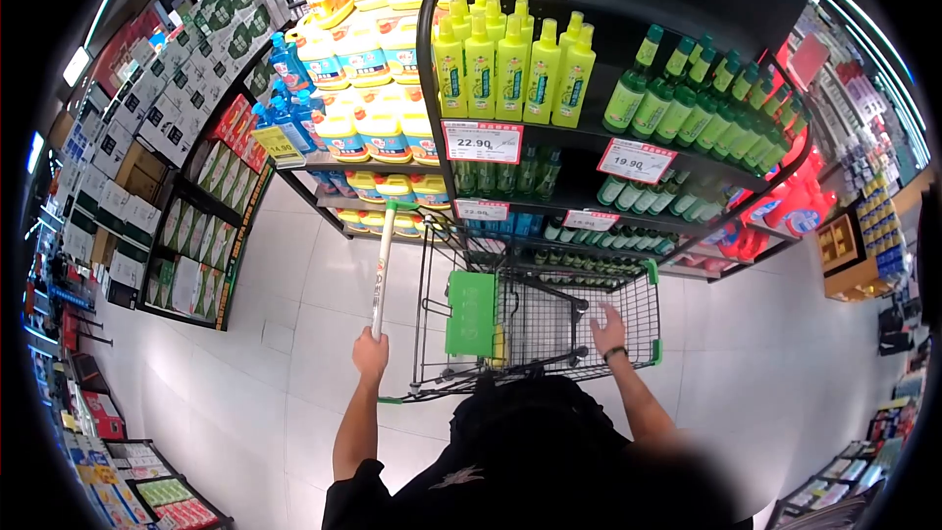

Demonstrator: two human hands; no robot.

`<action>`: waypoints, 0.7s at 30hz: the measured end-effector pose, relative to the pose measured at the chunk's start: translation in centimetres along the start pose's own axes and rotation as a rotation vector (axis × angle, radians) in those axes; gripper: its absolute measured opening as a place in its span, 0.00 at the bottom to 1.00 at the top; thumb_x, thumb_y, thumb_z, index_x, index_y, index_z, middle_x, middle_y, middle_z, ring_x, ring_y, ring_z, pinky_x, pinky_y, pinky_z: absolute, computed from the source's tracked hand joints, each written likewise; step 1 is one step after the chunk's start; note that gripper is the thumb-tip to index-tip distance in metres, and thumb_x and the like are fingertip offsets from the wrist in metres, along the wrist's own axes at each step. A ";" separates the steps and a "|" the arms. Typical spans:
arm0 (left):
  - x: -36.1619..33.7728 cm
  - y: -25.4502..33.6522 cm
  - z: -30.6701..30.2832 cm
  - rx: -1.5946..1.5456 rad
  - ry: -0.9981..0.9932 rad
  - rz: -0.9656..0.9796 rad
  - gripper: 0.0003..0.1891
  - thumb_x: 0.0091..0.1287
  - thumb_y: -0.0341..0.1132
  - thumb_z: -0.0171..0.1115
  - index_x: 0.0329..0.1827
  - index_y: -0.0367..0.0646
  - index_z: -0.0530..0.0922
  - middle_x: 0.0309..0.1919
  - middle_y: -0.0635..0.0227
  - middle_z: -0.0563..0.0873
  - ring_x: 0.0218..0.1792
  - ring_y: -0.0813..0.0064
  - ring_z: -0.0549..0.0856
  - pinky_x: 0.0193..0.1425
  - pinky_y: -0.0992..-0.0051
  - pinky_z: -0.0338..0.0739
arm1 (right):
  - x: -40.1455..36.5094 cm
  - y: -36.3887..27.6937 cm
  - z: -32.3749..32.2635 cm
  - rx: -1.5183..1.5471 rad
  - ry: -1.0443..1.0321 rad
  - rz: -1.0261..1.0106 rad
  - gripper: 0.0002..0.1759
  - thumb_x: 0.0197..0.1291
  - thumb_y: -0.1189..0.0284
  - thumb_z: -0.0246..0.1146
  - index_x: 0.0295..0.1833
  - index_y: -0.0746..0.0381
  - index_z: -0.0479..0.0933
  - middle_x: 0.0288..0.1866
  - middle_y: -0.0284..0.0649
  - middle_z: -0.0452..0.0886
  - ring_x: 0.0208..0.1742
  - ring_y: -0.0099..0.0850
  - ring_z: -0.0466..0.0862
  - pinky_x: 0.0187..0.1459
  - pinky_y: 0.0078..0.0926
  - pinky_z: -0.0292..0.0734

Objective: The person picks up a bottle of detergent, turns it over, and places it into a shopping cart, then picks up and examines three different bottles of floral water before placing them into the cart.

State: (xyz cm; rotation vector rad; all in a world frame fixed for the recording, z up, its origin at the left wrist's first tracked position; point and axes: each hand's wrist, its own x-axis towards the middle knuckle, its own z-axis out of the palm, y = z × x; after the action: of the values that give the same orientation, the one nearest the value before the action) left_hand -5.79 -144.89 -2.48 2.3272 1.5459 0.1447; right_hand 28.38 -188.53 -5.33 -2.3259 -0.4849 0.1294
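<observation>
My left hand (371, 355) is wrapped round the end of a long white handle (383, 275) with lettering on it. The handle points away from me, its green far end near the cart's upper left corner. Over the wire shopping cart (638, 326), my right hand (607, 330) is open with its fingers apart, a dark band on that wrist. A green panel (472, 314) is fixed on the cart's left part, and a small yellow item (499, 345) shows beside it.
A black shelf ahead holds yellow bottles (510, 69) and green bottles (659, 108) above price tags (483, 143). Large yellow jugs (381, 123) fill the shelf to its left. Stacked cartons (167, 118) line the left side, and a carton display (862, 255) stands at the right.
</observation>
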 end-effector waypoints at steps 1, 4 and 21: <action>-0.1 0.3 -0.2 -0.003 -0.007 -0.030 0.17 0.62 0.44 0.66 0.45 0.39 0.82 0.36 0.46 0.89 0.40 0.43 0.88 0.47 0.49 0.83 | 3.2 -2.7 -0.9 0.085 0.057 -0.131 0.27 0.58 0.73 0.69 0.65 0.59 0.77 0.59 0.49 0.83 0.61 0.46 0.83 0.62 0.41 0.78; -0.3 0.8 -0.2 0.016 0.022 -0.031 0.17 0.62 0.45 0.66 0.45 0.40 0.82 0.36 0.47 0.89 0.41 0.43 0.88 0.48 0.49 0.83 | 11.5 -13.1 -4.8 0.220 0.113 -0.270 0.25 0.63 0.74 0.67 0.66 0.59 0.76 0.61 0.48 0.83 0.63 0.39 0.84 0.59 0.33 0.79; 0.1 2.0 0.1 0.041 0.019 -0.058 0.17 0.63 0.44 0.65 0.44 0.37 0.82 0.37 0.44 0.89 0.42 0.42 0.88 0.50 0.48 0.83 | 27.9 -33.7 -8.6 0.340 0.414 -0.465 0.47 0.59 0.74 0.71 0.80 0.64 0.54 0.71 0.56 0.69 0.73 0.51 0.69 0.74 0.46 0.64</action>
State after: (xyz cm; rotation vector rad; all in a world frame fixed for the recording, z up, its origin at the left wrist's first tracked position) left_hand -3.98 -145.57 -1.89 2.3154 1.6381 0.1225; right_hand 45.85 -161.60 25.60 -1.7895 -0.7105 -0.4496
